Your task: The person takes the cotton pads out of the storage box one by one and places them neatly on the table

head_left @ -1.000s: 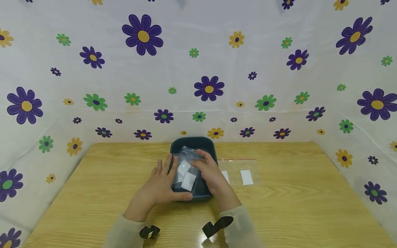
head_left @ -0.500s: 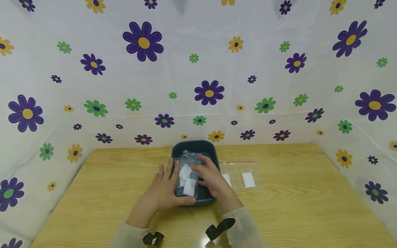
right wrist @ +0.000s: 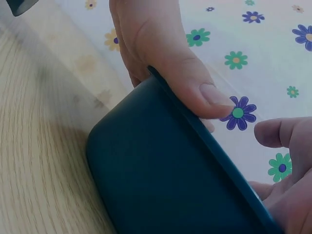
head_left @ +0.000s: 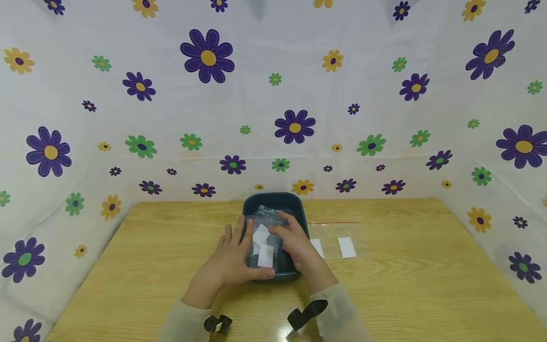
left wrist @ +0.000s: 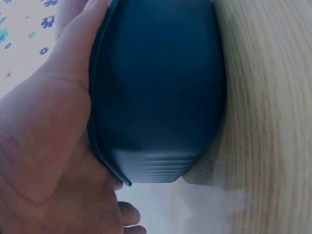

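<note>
A dark blue-green plastic bin [head_left: 295, 202] stands on the table with clear plastic bags [head_left: 269, 216] inside, each bearing white rectangular pieces [head_left: 266, 256]. My left hand [head_left: 228, 259] rests on the bin's near-left side. Its fingers lie straight and spread along the left rim, and its thumb stretches across the front rim. Over the right side of the bin, my right hand [head_left: 297, 242] reaches in with bent fingers at the bags; thumb and fingers stand apart. In the right wrist view the right thumb [right wrist: 273, 134] shows above the rim, with the other fingers partly hidden behind it.
To the right of the bin, a flat clear zip bag [head_left: 331, 232] with a red seal line lies on the wooden table [head_left: 410, 266]. White rectangles [head_left: 347, 247] show in it. A flower-print cloth [head_left: 265, 104] encloses the table's back and sides.
The bag contents have shifted slightly, the lower white piece turning straighter. Both hands keep nearly the same places at the bin while the head view has drifted a little.
</note>
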Available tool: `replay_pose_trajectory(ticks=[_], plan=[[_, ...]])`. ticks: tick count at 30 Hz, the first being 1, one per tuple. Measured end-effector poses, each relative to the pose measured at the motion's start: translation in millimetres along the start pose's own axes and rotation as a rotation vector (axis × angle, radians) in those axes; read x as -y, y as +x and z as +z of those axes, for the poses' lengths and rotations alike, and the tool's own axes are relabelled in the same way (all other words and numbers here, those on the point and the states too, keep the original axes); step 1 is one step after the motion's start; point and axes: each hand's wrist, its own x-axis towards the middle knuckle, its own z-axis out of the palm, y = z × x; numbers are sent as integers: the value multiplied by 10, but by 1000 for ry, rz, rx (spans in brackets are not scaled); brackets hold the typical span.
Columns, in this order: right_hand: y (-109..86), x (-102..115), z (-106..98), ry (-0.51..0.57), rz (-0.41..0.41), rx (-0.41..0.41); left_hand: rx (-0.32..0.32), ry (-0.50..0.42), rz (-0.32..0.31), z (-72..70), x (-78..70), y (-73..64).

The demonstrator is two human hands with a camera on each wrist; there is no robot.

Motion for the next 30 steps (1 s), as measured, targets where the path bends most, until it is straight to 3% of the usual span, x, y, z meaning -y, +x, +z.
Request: replay_pose_trajectory(ticks=[7,12,19,24,30], plan=[[-37,-43,-18,-80,30,92,26,-8,1,30,1,-6],[-32,-30,25,-95,17,87,7,1,7,2,26,-27],[-12,8,38,-160,-93,69,0,7,0,-50,36,-7],[-62,54,-12,-289,-206,92,10,-1,2,-50,32,-8],[-132,142,-87,-459,-240,63,13,-9,-10,-4,25,20]])
